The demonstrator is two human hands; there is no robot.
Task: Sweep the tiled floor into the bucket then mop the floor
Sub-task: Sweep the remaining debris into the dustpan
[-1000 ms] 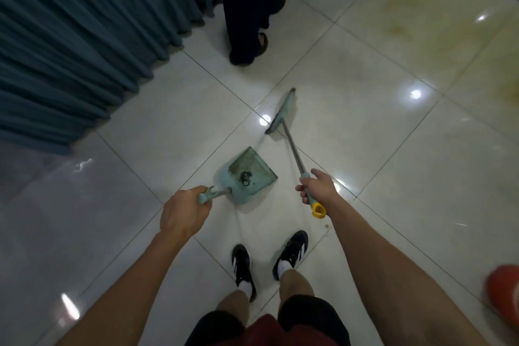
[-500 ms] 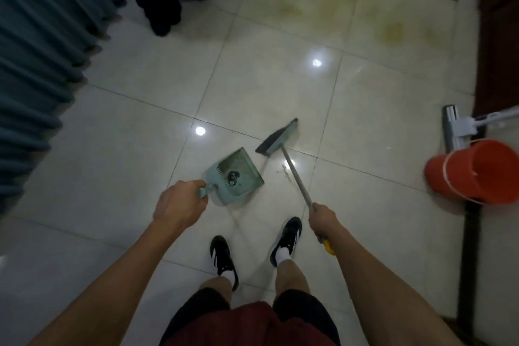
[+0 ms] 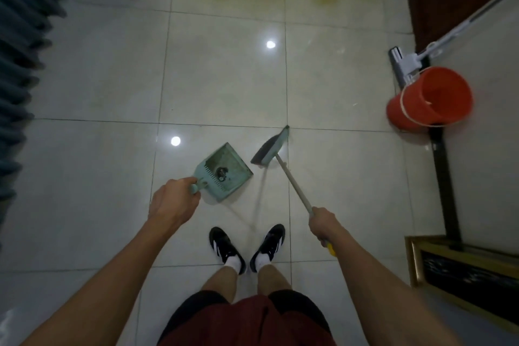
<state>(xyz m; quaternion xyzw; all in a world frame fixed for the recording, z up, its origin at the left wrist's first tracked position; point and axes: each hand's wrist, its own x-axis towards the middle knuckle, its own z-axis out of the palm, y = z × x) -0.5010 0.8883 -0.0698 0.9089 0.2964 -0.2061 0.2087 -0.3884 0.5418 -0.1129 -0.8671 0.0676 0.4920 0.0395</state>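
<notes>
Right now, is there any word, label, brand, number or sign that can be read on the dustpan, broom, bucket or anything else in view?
None can be read.
Dustpan: no lettering visible.
Broom: no lettering visible.
Orange bucket: plain, no label showing.
Black shoes: white stripes only, no readable brand.
Dark framed board: faint marks, too blurred to read.

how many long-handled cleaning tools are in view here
2. A teal brush-head broom held by the right hand at centre, and a white flat mop behind the orange plastic bucket, far right.
</notes>
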